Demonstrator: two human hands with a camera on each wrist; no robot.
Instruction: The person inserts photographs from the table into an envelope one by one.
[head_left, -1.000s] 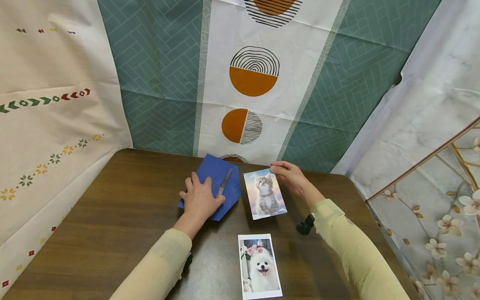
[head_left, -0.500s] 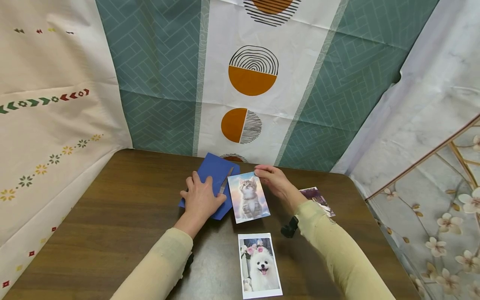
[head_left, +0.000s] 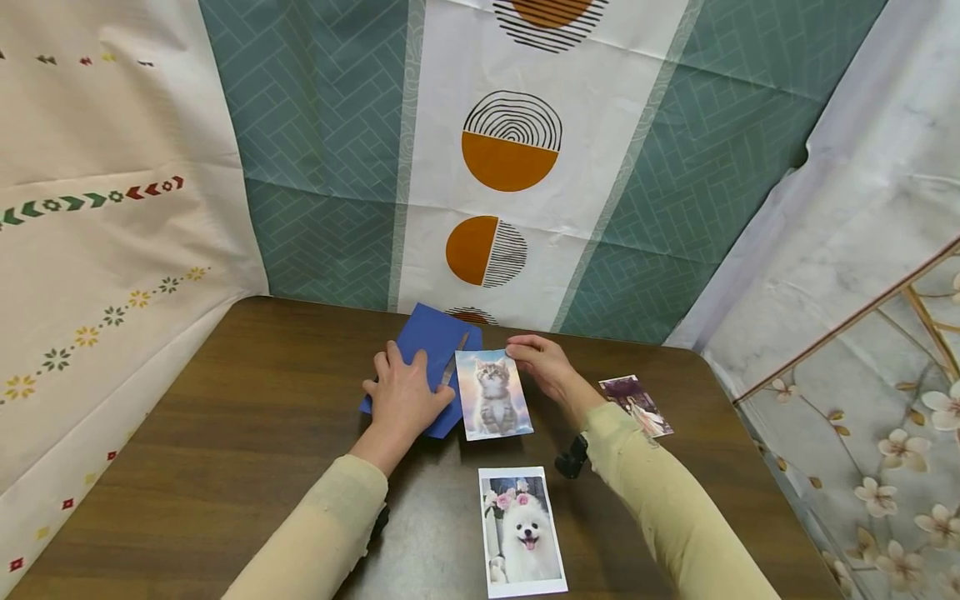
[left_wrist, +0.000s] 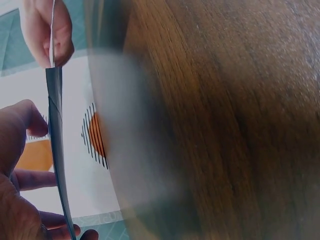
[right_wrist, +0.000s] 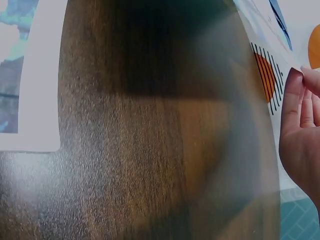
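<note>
A blue envelope (head_left: 429, 333) is held up off the table by my left hand (head_left: 405, 402), whose fingers spread over its face. In the left wrist view the envelope (left_wrist: 57, 120) appears edge-on, with fingers (left_wrist: 32, 180) of the left hand along one side and fingertips showing past its lower edge. My right hand (head_left: 546, 367) pinches the upper right corner of a kitten photo card (head_left: 493, 404). That card's left edge overlaps the right side of the envelope, beside its gaping opening (head_left: 454, 358). The right wrist view shows the thumb and index finger of the right hand (right_wrist: 302, 130) together.
A white-bordered photo of a fluffy white dog (head_left: 522, 533) lies on the wooden table (head_left: 225, 450) near the front. Another photo with purple tones (head_left: 636, 405) lies at the right, beyond my right sleeve. Patterned curtains (head_left: 322, 167) hang right behind the table.
My right hand has carried the kitten card leftward to the envelope, uncovering the purple-toned photo at the right. The left hand and envelope have stayed nearly in place.
</note>
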